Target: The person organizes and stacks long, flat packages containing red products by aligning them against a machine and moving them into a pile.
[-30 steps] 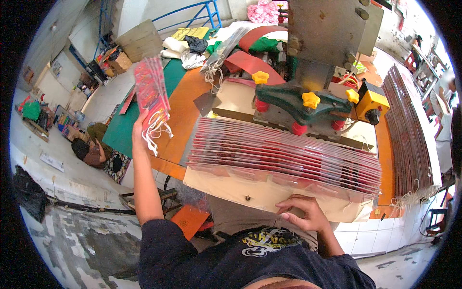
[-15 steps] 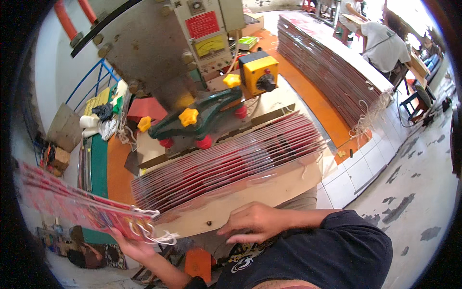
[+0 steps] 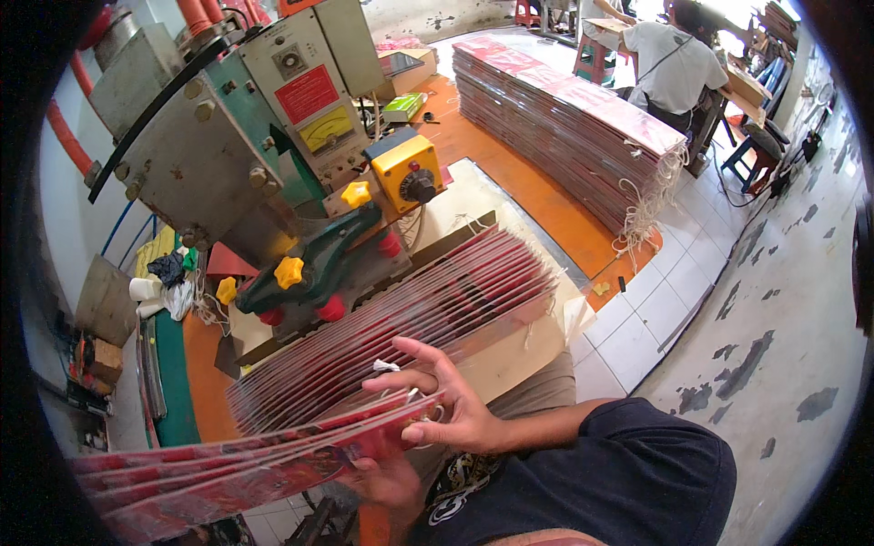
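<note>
Farthest left of both hands, a strip of green table (image 3: pixel 175 387) shows. Nearer, a fanned bundle of red sheets (image 3: pixel 264 473) reaches out leftward from the hands. A dark green press bracket (image 3: pixel 335 253) with yellow knobs stands beyond them. The left hand (image 3: pixel 390 482) is clamped on the bundle from below, near its right end; just beyond it lies a slanting row of red sheets (image 3: pixel 401 323). The right hand (image 3: pixel 460 414), close by, has its thumb at that end, index finger raised; whether it grips, I cannot tell. Farther right, beyond it, stands a tall corded stack (image 3: pixel 555 123).
</note>
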{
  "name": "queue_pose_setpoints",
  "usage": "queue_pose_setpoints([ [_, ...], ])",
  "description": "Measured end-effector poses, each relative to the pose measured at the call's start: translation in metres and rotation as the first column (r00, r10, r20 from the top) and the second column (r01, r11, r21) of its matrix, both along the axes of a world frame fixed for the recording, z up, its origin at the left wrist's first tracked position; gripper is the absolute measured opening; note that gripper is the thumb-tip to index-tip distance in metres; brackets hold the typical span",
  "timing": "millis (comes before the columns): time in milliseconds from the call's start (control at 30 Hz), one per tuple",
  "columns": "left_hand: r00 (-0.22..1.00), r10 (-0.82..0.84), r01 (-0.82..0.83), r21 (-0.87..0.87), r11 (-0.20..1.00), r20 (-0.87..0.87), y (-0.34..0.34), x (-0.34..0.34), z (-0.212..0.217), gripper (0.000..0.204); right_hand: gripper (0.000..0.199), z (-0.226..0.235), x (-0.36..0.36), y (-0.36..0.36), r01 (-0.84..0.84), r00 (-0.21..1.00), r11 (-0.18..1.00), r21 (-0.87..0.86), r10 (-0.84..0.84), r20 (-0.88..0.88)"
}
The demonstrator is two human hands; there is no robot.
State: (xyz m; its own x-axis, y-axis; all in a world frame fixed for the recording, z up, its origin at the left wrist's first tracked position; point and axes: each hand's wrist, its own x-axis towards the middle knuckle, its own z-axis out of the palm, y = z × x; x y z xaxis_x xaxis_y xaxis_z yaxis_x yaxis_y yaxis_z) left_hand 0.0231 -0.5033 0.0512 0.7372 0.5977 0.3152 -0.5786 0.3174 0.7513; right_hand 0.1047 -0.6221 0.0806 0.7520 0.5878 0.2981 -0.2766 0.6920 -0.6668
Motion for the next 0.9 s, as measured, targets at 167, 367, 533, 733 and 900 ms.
queue_pose_setpoints([
  [167, 0.993, -0.026, 0.034, 0.072, 0.997, -0.111, -0.017, 0.006, -0.006, 0.074, 0.077, -0.016, 0.019, -0.022, -0.035, 0.993, 0.988, -0.149, 0.052, 0.11],
  [367, 0.997, -0.069, 0.068, -0.05, 0.996, -0.021, -0.016, -0.01, -0.053, 0.057, 0.044, -0.026, 0.008, -0.033, 0.095, 0.992, 0.945, -0.313, -0.064, 0.106],
  [533, 0.991, -0.085, 0.093, 0.079, 0.992, -0.108, -0.024, -0.017, -0.054, 0.059, 0.04, -0.034, 0.0, -0.052, 0.166, 0.986, 0.922, -0.348, -0.159, 0.049],
  [733, 0.684, -0.36, 0.607, 0.222, 0.763, -0.635, -0.003, -0.036, -0.045, 0.048, 0.054, -0.041, 0.009, -0.08, 0.356, 0.929, 0.87, -0.34, -0.369, 0.03],
  [900, 0.669, -0.44, 0.724, 0.394, 0.566, -0.599, 0.017, -0.016, 0.002, 0.037, 0.076, -0.053, 0.049, -0.13, 0.515, 0.857, 0.812, -0.274, -0.498, 0.136],
])
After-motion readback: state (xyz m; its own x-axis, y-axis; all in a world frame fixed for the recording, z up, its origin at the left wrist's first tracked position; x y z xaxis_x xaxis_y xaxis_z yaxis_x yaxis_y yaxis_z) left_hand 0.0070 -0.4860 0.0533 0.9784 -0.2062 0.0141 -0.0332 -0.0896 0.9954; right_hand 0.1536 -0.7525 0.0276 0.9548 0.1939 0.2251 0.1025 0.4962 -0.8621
